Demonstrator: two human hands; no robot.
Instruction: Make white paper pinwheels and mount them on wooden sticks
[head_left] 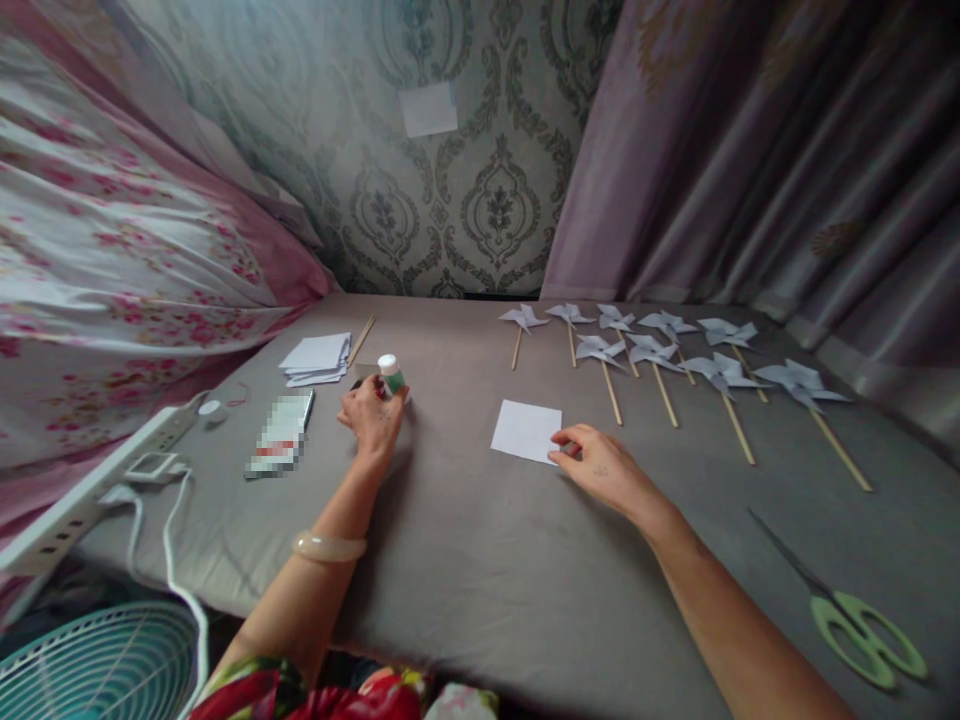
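Observation:
My left hand (373,418) is at the left middle of the table, its fingers curled around the lower part of a small bottle (389,372) with a white cap and green label. The bottle's base is hidden by the thumb. A small clear container with dark bits is partly hidden behind these fingers. My right hand (604,470) pinches the right edge of a square white sheet of paper (525,430), which lies on the table. Left of the bottle sits a stack of white paper squares (316,357), with thin wooden sticks (362,340) beside it.
Several white paper pinwheels (655,350) on sticks lie at the right back. Green-handled scissors (855,620) rest at the right front. On the left are a phone (281,432), a white power strip (97,490) with cables and a round white lid (213,411). A fan (105,665) stands below.

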